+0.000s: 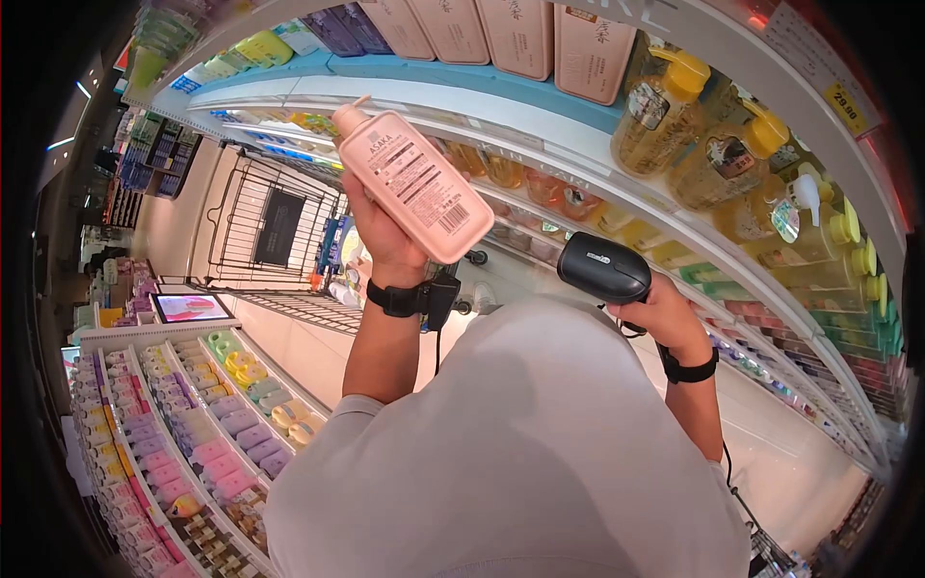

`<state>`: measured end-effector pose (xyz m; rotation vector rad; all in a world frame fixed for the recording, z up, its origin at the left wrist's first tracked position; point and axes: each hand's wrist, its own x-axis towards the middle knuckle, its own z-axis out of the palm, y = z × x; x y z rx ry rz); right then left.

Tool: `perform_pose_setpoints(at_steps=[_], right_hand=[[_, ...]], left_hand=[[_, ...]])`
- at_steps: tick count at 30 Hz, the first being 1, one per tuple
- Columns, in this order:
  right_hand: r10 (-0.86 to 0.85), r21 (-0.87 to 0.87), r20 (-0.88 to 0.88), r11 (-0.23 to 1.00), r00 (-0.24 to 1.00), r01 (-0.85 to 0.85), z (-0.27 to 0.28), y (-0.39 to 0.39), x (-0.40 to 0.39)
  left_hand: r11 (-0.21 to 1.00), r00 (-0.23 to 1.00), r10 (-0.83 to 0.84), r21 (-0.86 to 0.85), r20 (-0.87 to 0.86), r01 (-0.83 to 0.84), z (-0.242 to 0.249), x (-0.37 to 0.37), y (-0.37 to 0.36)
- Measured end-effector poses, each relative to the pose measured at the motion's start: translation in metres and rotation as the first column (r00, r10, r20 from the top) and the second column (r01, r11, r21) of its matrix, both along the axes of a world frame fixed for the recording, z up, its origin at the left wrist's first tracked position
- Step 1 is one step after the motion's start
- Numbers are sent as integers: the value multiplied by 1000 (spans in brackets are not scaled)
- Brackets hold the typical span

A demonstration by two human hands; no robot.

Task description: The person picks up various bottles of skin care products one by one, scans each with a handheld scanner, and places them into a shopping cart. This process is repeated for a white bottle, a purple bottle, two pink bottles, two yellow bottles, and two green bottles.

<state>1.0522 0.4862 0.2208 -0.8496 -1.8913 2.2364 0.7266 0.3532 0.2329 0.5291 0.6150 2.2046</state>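
Note:
A pink pump bottle [416, 183] is in my left hand [390, 231], its printed label and barcode turned up toward me. The pump top points away to the upper left. My fingers go behind the bottle and are mostly hidden. In my right hand [665, 313] is a black barcode scanner [604, 268], gripped by its handle, with its rounded back facing me. Bottle and scanner are apart, with a gap between them. Each wrist wears a black strap, and a dark device sits on the left one.
A shopping cart [275, 231] stands ahead on the left. Shelves with pink bottles [520, 37] and yellow-capped pump bottles [665, 111] curve across the front and right. A lower-left display [207, 453] holds rows of colourful products beside a small screen [193, 307].

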Motion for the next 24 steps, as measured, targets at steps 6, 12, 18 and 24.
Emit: perform_pose_setpoints(at_steps=[6,12,18,24], right_hand=[[147,-55,-84,987,986,-152,30,-3,-38],[229,12,-88,973,969,-229,28,-9,-67],[234,12,-89,972,968,-234,29,-12,-77],[235,6,-89,972,968,-235,27,-12,-76]], left_hand=[[997,998,-57,-43,-15,57,-17,6,-16],[962,959,214,-128,-187,-240,-15,20,-32],[954,910,211,-125,-358,-271,-17,22,-36],[956,898,202,-122,-391,-268,-18,25,-31]])
